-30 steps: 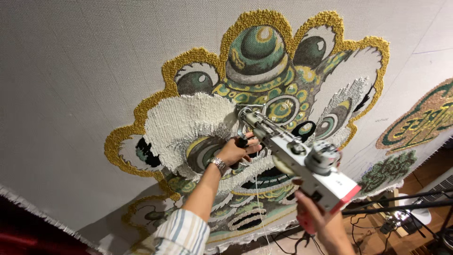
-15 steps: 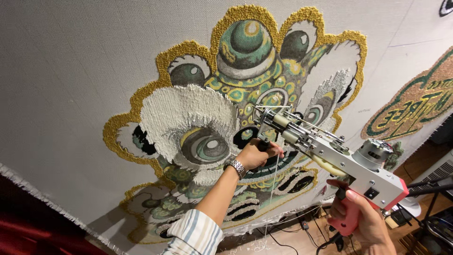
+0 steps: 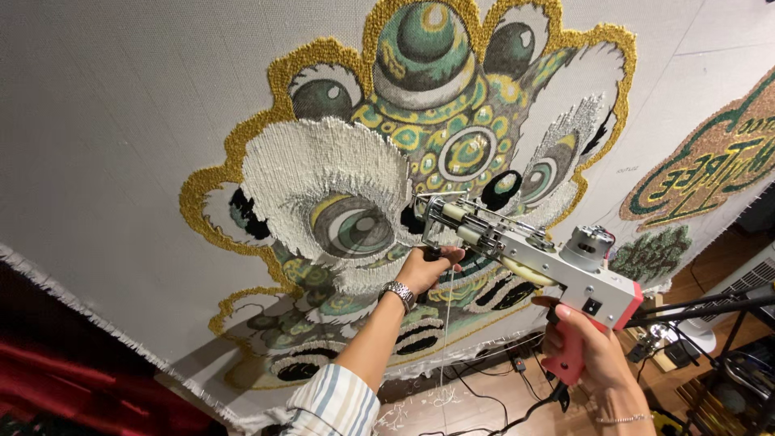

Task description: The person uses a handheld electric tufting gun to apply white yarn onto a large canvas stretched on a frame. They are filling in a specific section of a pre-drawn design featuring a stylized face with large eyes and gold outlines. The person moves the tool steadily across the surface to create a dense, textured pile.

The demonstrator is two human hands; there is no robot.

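Gripping the red pistol handle with my right hand [image 3: 593,351], fingers wrapped tight round it, I hold the silver metal tufting gun [image 3: 529,258] slanted up toward the cloth. My left hand [image 3: 426,268] is closed on the black front grip under the gun's nose, a steel wristwatch [image 3: 400,294] on that wrist and a striped sleeve [image 3: 335,404] nearer. The gun has a grey motor on top, a cream roller along its frame and a thin white yarn strand [image 3: 443,339] hanging from it. Its tip sits against the grey backing cloth [image 3: 121,105], just right of the tufted lion-face design [image 3: 404,161] in gold, green and white, beside a shaggy white eye patch
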